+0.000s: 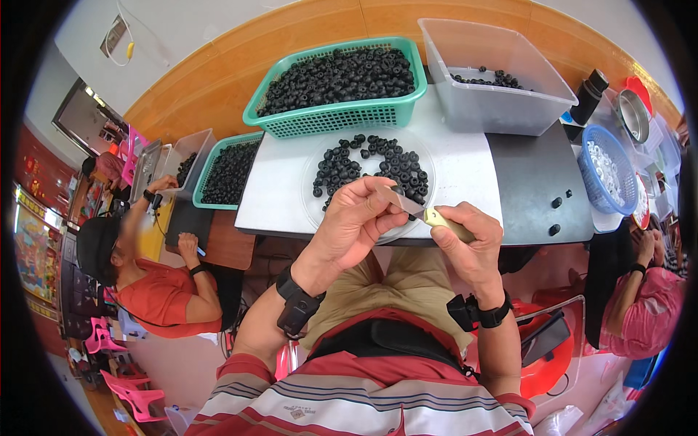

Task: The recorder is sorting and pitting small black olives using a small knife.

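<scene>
My right hand (472,236) is closed round the yellow-green handle of a small knife (436,216). Its broad, pale blade points up and to the left, across the fingers of my left hand (356,214). That hand is curled, thumb and fingertips drawn together close to the blade; whatever sits between them is too small or hidden to make out. Both hands are over the near edge of a clear round tray (309,192), which holds many small black ring-shaped pieces (338,168) in a loose, broken circle.
A green basket (338,125) heaped with black pieces stands behind the tray, beside a clear bin (502,109) holding a few. Another green basket (207,195) is at left, a blue basket (592,182) at right. One co-worker (171,298) sits left, another (643,312) right.
</scene>
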### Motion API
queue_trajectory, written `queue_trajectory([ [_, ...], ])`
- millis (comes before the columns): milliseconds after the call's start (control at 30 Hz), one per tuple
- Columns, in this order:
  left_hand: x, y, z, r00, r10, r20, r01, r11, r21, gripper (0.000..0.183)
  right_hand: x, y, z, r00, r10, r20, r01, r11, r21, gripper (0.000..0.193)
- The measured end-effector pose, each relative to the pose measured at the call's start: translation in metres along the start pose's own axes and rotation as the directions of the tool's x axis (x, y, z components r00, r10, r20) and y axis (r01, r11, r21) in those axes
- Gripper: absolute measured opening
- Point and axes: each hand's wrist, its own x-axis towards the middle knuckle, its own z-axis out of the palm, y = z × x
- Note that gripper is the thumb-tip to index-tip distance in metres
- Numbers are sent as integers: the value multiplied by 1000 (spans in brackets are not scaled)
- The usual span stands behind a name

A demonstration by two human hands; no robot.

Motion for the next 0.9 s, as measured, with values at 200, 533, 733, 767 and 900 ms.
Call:
queue_trajectory([
  [200,-5,0,6,998,-30,46,30,1000,-4,16,2,5,-1,986,134,-103,-134,991,9,22],
  [533,2,6,4,998,-12,-56,18,995,93,15,0,25,-8,964,236,-120,-227,970,83,21],
  [733,20,32,-4,967,164,-194,-83,926,369,13,-3,29,-13,962,249,-109,-241,967,85,19],
  [767,26,41,-6,966,175,-190,-93,923,374,13,-5,30,-14,958,265,-113,-258,963,77,19],
  [900,70,92,-28,878,448,-169,-190,649,737,14,-7,31,-15,956,266,-123,-257,963,81,21],
])
